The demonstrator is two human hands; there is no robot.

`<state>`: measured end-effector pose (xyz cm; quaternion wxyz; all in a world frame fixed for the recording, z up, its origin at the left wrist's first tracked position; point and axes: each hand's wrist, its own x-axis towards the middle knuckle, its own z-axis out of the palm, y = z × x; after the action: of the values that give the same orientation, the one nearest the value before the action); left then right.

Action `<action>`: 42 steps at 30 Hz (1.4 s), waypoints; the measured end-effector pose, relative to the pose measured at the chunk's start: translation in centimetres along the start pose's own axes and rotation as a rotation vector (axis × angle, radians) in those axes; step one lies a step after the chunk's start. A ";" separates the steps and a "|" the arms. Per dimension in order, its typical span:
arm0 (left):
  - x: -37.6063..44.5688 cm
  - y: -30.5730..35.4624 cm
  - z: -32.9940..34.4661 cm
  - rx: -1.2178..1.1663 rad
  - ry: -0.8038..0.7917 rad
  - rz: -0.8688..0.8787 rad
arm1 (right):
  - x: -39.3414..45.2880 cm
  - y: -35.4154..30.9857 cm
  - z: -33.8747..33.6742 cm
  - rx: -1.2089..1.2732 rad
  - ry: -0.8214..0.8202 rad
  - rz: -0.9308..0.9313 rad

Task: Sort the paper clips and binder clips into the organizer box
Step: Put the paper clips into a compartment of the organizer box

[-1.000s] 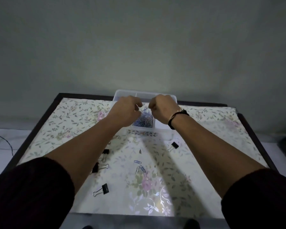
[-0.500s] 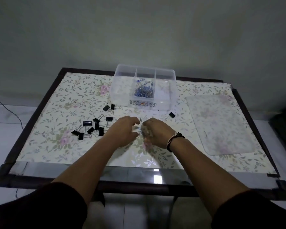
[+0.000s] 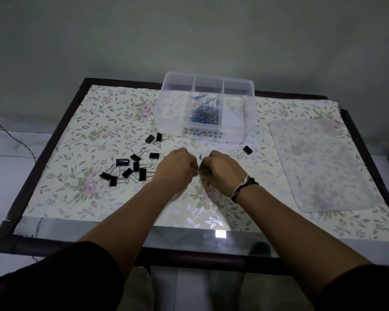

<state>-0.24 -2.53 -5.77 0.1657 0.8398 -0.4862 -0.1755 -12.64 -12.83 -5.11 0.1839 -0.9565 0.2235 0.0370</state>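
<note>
1. Nearest, both forearms reach in over the front edge of the table point(image 3: 121, 223). The left hand point(image 3: 174, 170) and right hand point(image 3: 225, 171) meet knuckle to knuckle at the middle of the cloth, fingers point(image 3: 190, 160) curled closed. Something small and thin shows at the pinch between them, probably paper clips, though it is too small to say for certain.
2. The coming move likely turns on one direction: the organizer box point(image 3: 208, 108) lies at 12 o'clock from the hands, well apart, so whatever is held must travel straight away from the body. Neither hand is clearly nearer.
3. At 9 to 10 o'clock of the left hand lies a loose cluster of black binder clips point(image 3: 130, 168), handles pointing every way, the closest just beside that hand. A single binder clip point(image 3: 247, 150) sits at 1 o'clock of the right hand.
4. At 3 o'clock, a clear lid point(image 3: 319, 164) lies flat.
5. Farthest, the box has three compartments: the middle one holds a heap of blue paper clips point(image 3: 204, 112); the left and right ones look empty, so the binder clips are not yet sorted.
</note>
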 end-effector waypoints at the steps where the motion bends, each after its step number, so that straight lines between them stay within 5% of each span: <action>1: 0.0 0.1 0.1 0.009 0.003 0.003 | -0.1 -0.1 0.0 0.004 0.011 0.019; 8: -0.3 0.1 0.3 0.007 -0.003 -0.009 | -1.1 -0.3 0.3 0.026 0.004 0.161; 19: -0.3 1.7 0.7 0.138 0.039 0.010 | -1.8 1.1 -0.8 -0.078 -0.077 -0.140; 30: -0.3 1.9 0.9 0.234 -0.004 0.155 | -1.2 1.4 -1.4 -0.107 -0.230 -0.161; 42: 0.7 -0.3 -2.4 -0.236 0.031 -0.050 | -0.9 1.0 -0.5 0.154 -0.203 -0.062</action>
<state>1.37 -2.77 -3.87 0.2663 0.8290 -0.4385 -0.2225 -13.85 -13.45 -4.87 0.2793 -0.9373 0.1765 0.1106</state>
